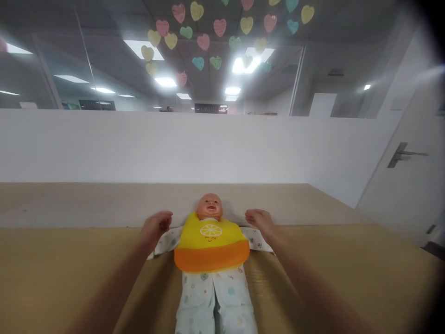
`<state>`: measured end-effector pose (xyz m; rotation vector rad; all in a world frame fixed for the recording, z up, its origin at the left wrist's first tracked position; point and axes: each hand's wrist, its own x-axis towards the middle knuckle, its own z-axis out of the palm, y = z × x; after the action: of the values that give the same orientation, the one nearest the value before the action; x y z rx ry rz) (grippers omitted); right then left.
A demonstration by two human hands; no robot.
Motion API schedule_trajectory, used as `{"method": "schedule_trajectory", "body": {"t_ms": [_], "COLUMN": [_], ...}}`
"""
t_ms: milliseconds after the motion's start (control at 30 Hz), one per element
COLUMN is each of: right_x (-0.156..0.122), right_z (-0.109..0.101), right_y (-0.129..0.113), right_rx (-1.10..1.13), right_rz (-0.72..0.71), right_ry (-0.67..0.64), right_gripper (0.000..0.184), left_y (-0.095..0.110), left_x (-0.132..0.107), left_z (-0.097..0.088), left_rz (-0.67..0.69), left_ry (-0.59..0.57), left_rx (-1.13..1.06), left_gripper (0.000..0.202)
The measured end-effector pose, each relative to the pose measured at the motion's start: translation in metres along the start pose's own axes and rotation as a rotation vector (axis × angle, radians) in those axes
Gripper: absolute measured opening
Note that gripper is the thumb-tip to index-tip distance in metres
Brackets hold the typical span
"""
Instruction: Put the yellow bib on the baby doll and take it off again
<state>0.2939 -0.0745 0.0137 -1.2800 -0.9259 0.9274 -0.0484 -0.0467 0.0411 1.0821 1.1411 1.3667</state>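
Doll [209, 207] in yellow-orange bib [211, 248] lies face-up on tan worktop [52, 269], head near white wall [139, 144]; left hand [158, 225] and right hand [259, 221] curl at its outstretched sleeves, but I cannot tell whether they grip the fabric.

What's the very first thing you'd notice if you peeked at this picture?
The baby doll lying face up in the middle of the tan table, wearing a bright yellow and orange bib with a smiling lemon slice. The person's left hand and right hand reach to its outstretched sleeves, one on each side of its head. High above, pastel hearts dot the top of the view.
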Motion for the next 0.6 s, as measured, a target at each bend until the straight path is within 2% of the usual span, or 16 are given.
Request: {"method": "schedule_trajectory", "body": {"t_ms": [100,200,300,433,600], "right_x": [0.029,0.050,0.065,0.080,0.094], "right_z": [0.026,0.046,0.061,0.080,0.088], "right_y": [0.012,0.029,0.041,0.054,0.069], "right_rx": [0.005,0.032,0.095,0.194,0.279], "right_rz": [0.082,0.167,0.229,0.285,0.315], "right_ry": [-0.077,-0.170,-0.284,-0.422,-0.488], "right_gripper": [0.013,0.017,0.015,0.015,0.018], "left_y": [-0.008,-0.016,-0.024,-0.038,-0.051], "left_x": [0.036,0.058,0.069,0.077,0.086], "left_z": [0.021,0.038,0.051,0.063,0.068], "left_rz": [-0.059,-0.074,-0.143,-0.292,-0.342], "left_ry": [0.022,0.002,-0.041,-0.190,-0.300], "left_rx": [-0.068,-0.043,0.030,0.085,0.016], "left_gripper": [0.017,0.027,0.037,0.042,0.040]}}
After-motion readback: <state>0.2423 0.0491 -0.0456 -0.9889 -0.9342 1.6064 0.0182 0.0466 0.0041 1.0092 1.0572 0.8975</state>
